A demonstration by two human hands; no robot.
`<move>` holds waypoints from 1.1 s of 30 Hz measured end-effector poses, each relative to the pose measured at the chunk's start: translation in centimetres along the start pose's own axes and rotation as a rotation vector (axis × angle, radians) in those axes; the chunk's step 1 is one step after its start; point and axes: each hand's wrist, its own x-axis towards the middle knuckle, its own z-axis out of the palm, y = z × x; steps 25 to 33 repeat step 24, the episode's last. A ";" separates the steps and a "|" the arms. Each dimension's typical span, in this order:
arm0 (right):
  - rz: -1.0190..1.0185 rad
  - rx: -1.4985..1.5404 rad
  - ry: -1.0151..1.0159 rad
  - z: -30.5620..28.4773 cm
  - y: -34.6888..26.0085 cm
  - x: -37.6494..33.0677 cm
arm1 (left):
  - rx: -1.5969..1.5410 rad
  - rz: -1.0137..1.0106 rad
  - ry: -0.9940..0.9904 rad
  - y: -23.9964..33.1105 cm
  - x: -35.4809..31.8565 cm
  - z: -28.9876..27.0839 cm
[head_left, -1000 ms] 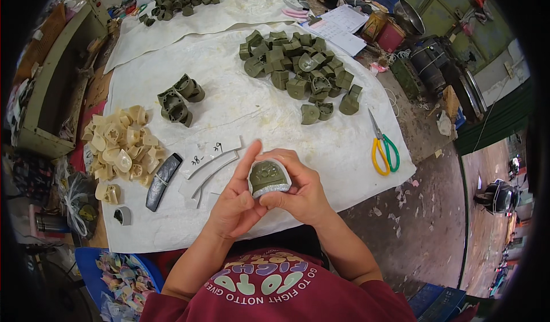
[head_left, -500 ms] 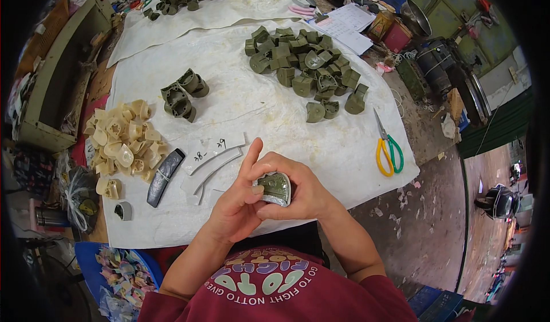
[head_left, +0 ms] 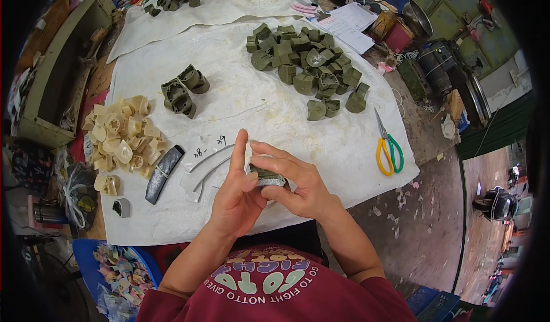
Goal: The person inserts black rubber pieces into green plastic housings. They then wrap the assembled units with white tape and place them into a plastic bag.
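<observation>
Both hands meet low in the view, over the near edge of a white woven sheet spread on the work surface. The right hand wraps a small olive-green moulded part, its fingers curled over the top and the thumb under it, so most of the part is hidden. The left hand presses against the part from nine o'clock, index finger pointing straight up toward twelve o'clock and the remaining fingers folded in against the part and the right hand; how firmly they grip I cannot tell. Just beyond the hands at eleven o'clock lie thin pale curved strips, and at nine o'clock of these a dark flat curved piece. Farther at ten o'clock sits a heap of cream-coloured moulded parts. At twelve o'clock of the hands, a little to the left, stands a small cluster of green parts, and toward one o'clock a large pile of green parts. At two to three o'clock, yellow-and-green scissors lie near the sheet's right edge.
</observation>
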 end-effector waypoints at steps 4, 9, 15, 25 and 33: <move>0.213 0.593 0.177 0.6 0.3 -0.8 | 0.061 0.073 -0.115 -0.3 0.6 -0.6; 0.315 0.346 0.254 2.5 -0.5 -0.4 | 0.147 0.106 -0.038 -0.7 0.8 -0.9; 0.345 0.562 0.142 1.9 0.1 -0.2 | 0.018 0.098 -0.100 0.5 0.0 -1.6; 0.313 -0.345 0.081 0.2 2.2 -2.5 | 0.603 0.463 0.565 7.3 -11.3 -14.8; 0.313 -0.345 0.081 0.2 2.2 -2.5 | 0.603 0.463 0.565 7.3 -11.3 -14.8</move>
